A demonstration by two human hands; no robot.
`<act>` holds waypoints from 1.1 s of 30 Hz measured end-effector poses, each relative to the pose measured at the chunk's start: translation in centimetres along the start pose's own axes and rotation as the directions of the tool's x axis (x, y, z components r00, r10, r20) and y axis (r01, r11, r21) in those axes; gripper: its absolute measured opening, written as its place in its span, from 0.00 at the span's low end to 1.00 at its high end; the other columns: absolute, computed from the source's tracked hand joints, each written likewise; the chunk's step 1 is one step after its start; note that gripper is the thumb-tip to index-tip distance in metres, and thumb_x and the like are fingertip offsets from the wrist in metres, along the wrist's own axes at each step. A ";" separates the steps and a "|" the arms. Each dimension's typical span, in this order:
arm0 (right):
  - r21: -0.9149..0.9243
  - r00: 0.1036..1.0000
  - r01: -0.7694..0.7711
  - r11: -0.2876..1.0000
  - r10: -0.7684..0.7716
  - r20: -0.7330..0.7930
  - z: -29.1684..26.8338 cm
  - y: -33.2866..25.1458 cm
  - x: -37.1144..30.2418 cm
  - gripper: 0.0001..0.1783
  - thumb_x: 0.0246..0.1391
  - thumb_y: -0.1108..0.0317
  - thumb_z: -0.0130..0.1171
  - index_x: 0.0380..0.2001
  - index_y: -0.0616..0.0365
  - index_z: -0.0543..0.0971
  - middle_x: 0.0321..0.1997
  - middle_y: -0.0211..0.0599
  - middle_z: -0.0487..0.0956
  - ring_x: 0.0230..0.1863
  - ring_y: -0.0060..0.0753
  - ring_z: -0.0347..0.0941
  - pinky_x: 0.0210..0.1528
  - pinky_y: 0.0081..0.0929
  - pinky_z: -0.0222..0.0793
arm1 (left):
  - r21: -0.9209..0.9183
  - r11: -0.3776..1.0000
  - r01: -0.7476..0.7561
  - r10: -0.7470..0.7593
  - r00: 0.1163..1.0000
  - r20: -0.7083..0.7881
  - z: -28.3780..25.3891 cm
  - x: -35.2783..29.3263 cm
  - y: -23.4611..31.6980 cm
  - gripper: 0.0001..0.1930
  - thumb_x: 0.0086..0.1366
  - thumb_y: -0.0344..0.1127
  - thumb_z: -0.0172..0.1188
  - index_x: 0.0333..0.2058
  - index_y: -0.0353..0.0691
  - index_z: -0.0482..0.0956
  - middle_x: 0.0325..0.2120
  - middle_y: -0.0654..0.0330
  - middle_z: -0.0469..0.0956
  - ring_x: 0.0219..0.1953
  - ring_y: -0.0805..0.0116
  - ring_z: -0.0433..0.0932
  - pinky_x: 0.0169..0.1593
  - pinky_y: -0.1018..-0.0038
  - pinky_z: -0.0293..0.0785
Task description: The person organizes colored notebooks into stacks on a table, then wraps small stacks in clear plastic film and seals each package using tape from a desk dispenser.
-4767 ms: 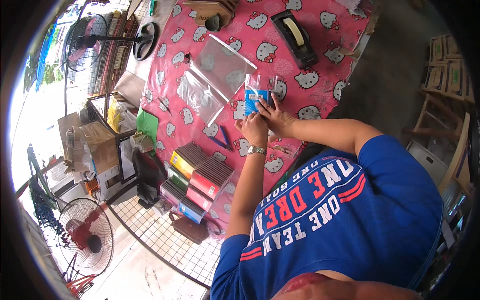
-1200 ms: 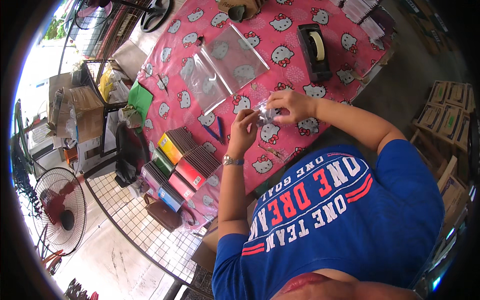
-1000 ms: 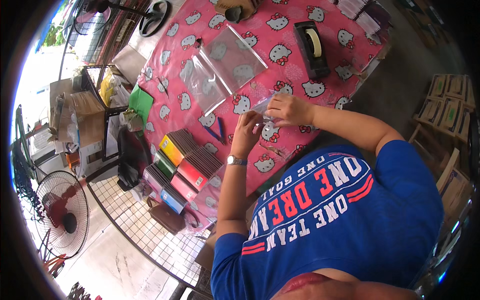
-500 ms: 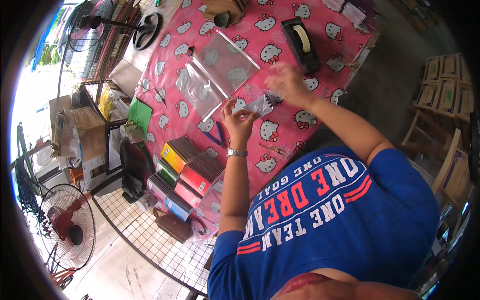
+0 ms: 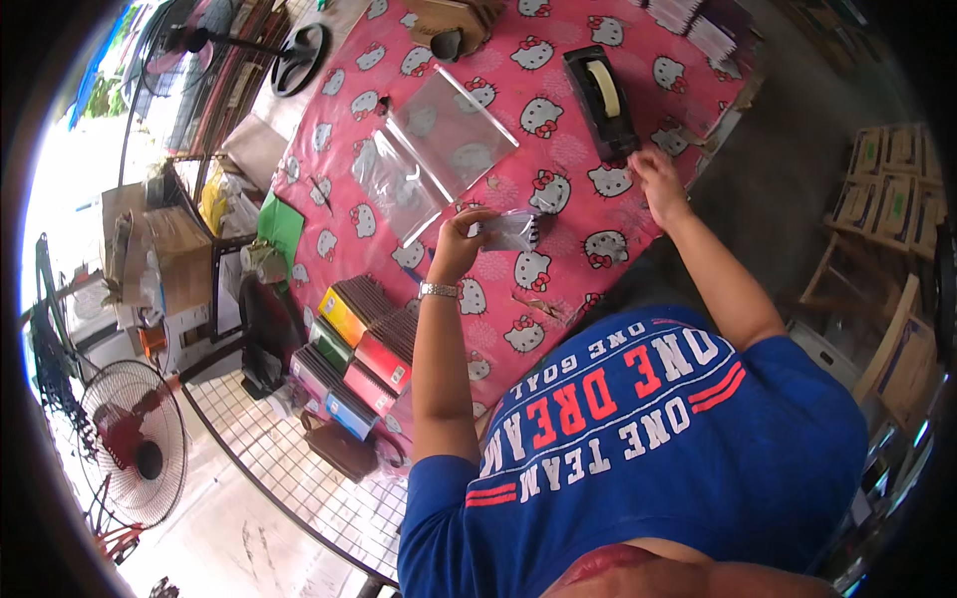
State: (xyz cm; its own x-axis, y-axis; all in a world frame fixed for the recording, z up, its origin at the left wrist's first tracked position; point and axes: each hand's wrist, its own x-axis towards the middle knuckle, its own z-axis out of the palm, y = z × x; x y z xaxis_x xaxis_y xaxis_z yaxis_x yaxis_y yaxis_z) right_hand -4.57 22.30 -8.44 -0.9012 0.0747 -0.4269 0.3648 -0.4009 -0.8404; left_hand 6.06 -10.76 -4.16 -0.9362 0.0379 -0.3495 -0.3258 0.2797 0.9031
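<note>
My left hand (image 5: 461,242) is closed on a small spiral notebook (image 5: 510,231) that looks wrapped in clear plastic. Its dark coil points to the right, away from my fingers. My right hand (image 5: 661,189) is at the near end of a black tape dispenser (image 5: 598,105), fingertips pinched together by its cutting end. Whatever lies between those fingertips is too small to make out. A roll of pale tape (image 5: 604,88) sits in the dispenser. Beyond my left hand, clear plastic sleeves (image 5: 454,125) lie flat on the table.
Stacks of coloured spiral notebooks (image 5: 364,344) stand at the left table edge, near a brown pouch (image 5: 339,448). A pink patterned cloth (image 5: 558,274) covers the table. A cardboard box (image 5: 449,20) is at the far side; a standing fan (image 5: 135,444) is at the left.
My right hand has moved right, from beside the small notebook to the tape dispenser's near end. My left hand has shifted slightly left and turned the notebook more level.
</note>
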 end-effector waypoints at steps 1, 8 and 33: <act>0.036 0.988 -0.135 0.990 0.131 0.086 -2.8 1.4 -0.3 0.03 0.58 0.69 0.55 0.33 0.55 0.73 0.31 0.28 0.73 0.29 0.20 0.69 0.28 0.17 0.68 | -0.137 0.988 0.068 -0.065 0.998 0.024 0.6 0.0 0.5 0.20 0.49 0.16 0.55 0.43 0.35 0.79 0.45 0.61 0.76 0.50 0.70 0.72 0.54 0.74 0.67; -0.463 0.348 -0.325 0.825 0.559 0.752 8.1 2.8 2.2 0.08 0.56 0.63 0.56 0.29 0.54 0.72 0.22 0.26 0.69 0.19 0.18 0.62 0.19 0.18 0.53 | -0.309 0.951 -0.023 -0.040 0.979 -0.198 3.1 -1.2 -2.0 0.17 0.57 0.15 0.47 0.43 0.31 0.77 0.42 0.63 0.76 0.44 0.74 0.74 0.49 0.77 0.72; -0.191 0.150 0.774 0.604 0.119 0.982 13.5 -1.1 -5.8 0.46 0.36 0.70 0.67 0.61 0.47 0.58 0.46 0.43 0.69 0.42 0.46 0.75 0.47 0.39 0.73 | -0.839 0.428 -0.337 -0.065 0.914 -0.400 10.6 -7.8 -2.8 0.36 0.53 0.38 0.68 0.58 0.41 0.60 0.53 0.59 0.67 0.55 0.65 0.68 0.58 0.63 0.64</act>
State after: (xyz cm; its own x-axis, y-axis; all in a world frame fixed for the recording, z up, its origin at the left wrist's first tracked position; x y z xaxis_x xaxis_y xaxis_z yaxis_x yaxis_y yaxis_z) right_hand -2.88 9.97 -0.56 -0.3211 -0.9327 0.1644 -0.4325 -0.0100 -0.9016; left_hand 15.64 -1.68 -6.59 -0.8876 -0.3673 -0.2779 0.0655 -0.6978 0.7133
